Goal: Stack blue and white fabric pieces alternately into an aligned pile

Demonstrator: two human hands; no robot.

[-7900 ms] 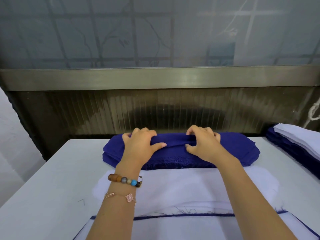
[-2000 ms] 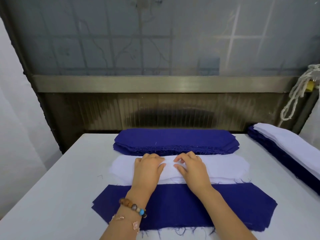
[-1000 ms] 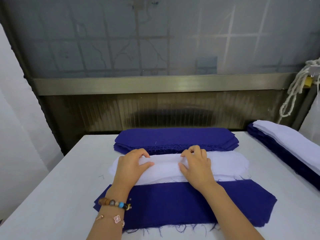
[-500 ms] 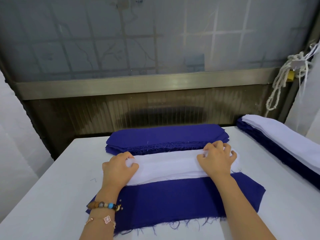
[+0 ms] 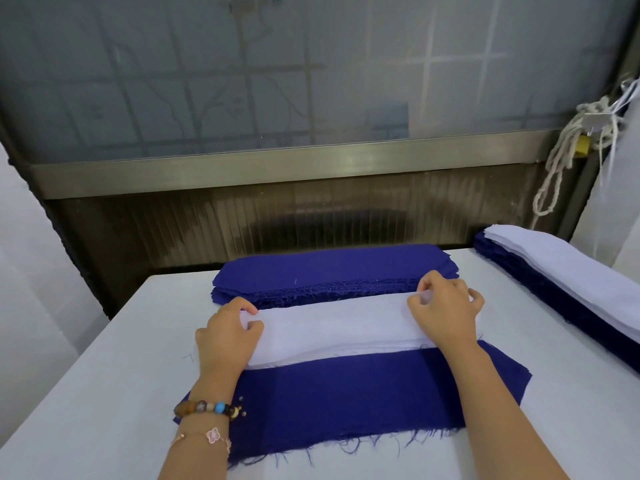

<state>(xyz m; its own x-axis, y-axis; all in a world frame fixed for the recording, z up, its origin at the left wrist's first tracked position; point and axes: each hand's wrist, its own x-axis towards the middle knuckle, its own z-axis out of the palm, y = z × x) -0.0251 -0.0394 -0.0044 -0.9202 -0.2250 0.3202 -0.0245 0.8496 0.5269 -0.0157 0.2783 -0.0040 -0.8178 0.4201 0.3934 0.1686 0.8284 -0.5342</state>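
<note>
- White thin fabric strip runs left-to-right
- Left hand and right hand: each grip pinches one end
- Flat blue fabric piece lies just nearer the person

White pieces: left end covered by left hand, right end by right hand. How many layers the fingers pinch is too fine to tell. Blue-and-white pile at right runs off the frame (only its far end shows). Both forearms are cut by the bottom edge. Shapes behind the frosted window are blurred.
</note>
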